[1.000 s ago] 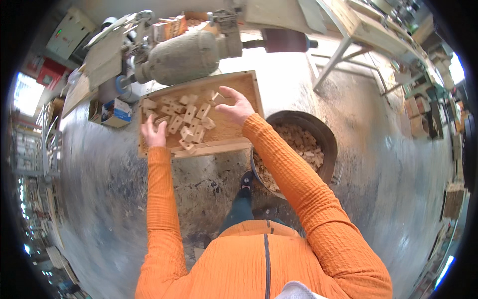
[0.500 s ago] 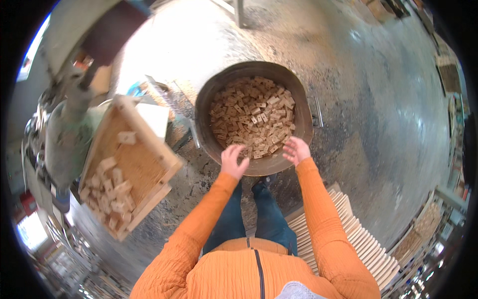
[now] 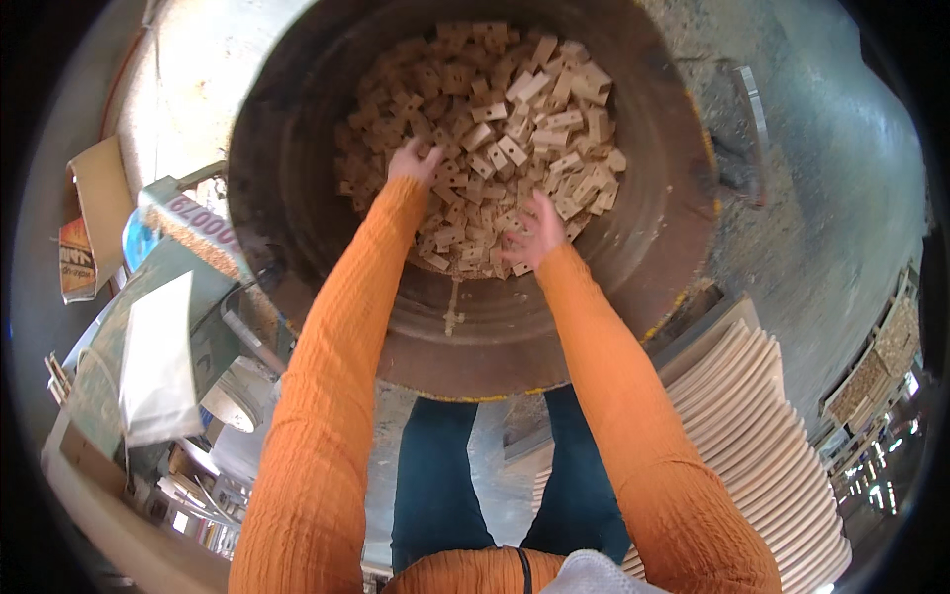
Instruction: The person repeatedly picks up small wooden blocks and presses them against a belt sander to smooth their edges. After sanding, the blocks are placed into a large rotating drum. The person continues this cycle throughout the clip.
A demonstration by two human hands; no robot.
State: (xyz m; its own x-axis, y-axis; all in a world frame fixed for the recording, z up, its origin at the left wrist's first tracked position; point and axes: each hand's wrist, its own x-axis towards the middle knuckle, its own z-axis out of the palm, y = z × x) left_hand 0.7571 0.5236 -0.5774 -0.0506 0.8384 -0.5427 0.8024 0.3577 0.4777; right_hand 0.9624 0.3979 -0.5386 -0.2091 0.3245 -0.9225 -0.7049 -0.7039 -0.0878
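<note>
A big round metal drum (image 3: 475, 361) fills the upper middle, its rim worn and yellowish in spots. Inside lies a heap of small pale wooden blocks (image 3: 512, 150), many with a drilled hole. Both my arms reach over the near rim into it. My left hand (image 3: 417, 162) is at the heap's left side, thumb and fingers apart, with no block seen in it. Lower and to the right, my right hand (image 3: 539, 232) hovers at the near part of the heap, fingers spread and palm turned inward. Whether the fingertips touch any blocks I cannot tell.
A stack of curved wooden slats (image 3: 762, 426) stands at the lower right, close to my right arm. Left of the drum are a cardboard box (image 3: 102, 203), a green metal surface (image 3: 94, 396) and a white sheet (image 3: 158, 361). A metal handle (image 3: 758, 134) sticks out on the drum's right.
I have bent closer to the drum, which looks much larger. Both hands have gone from near its rim down to the blocks. The blocks in the wooden tray on the left are out of sight.
</note>
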